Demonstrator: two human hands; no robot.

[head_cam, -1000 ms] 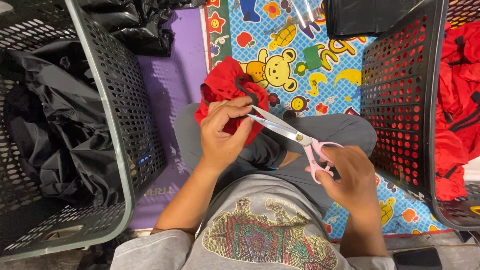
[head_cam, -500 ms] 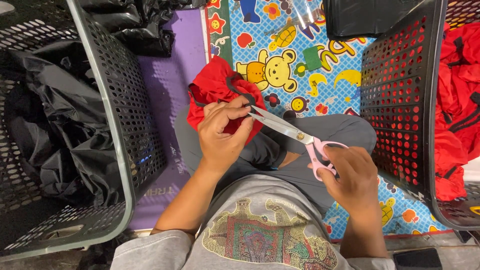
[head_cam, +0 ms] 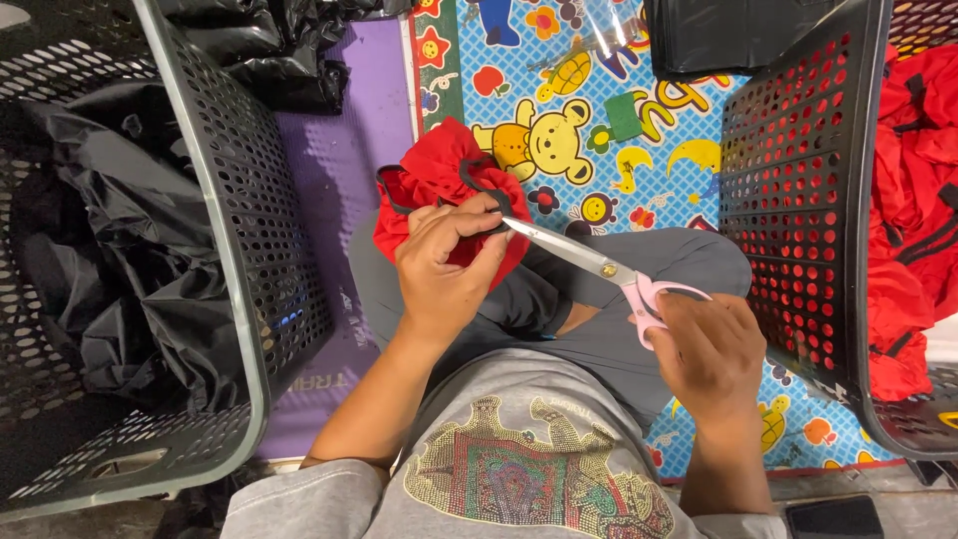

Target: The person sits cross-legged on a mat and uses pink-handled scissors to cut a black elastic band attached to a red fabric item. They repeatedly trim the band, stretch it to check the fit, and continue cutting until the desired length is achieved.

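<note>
Scissors (head_cam: pixel 589 262) shifted closer; left basket (head_cam: pixel 230 250) black fabric (head_cam: pixel 110 260), right basket (head_cam: pixel 798 200) red.

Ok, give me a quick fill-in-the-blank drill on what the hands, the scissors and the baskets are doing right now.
1. The right hand holds scissors with ____ handles.
2. The left hand grips a bunched ____ cloth with a black strap.
3. The basket on the person's left holds ____ fabric.
4. The person sits on a play mat printed with a yellow ____.

Missing words: pink; red; black; bear
</note>
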